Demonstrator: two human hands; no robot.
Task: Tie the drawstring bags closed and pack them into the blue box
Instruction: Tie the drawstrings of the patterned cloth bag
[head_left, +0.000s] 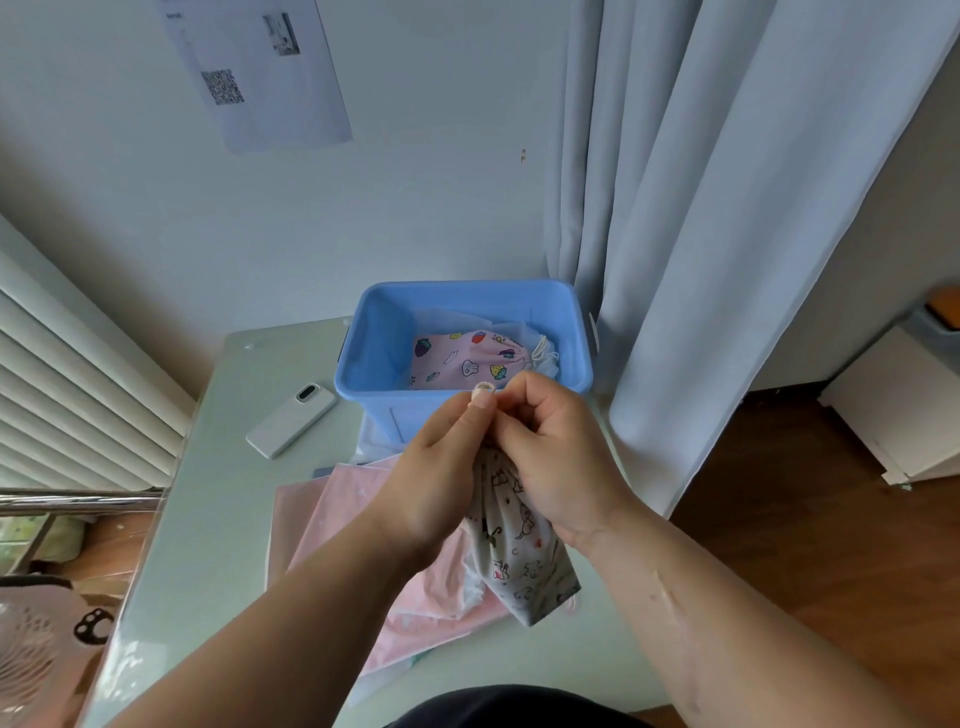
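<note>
A grey drawstring bag (519, 551) printed with small animals hangs in the air above the table. My left hand (436, 467) and my right hand (550, 447) meet at its gathered top, fingers curled and pinching there. The drawstring itself is hidden by my fingers. Behind my hands stands the blue box (374, 364), and inside it lies a pink bag (462, 358) with fruit and bunny prints, its white cord tied at the right end. Flat pink bags (332, 519) lie piled on the table under my hands.
A white phone (291, 418) lies face down left of the box on the pale green table (218, 519). A pale curtain (701, 260) hangs close to the box's right side. White slatted blinds (62, 395) are on the left, wood floor on the right.
</note>
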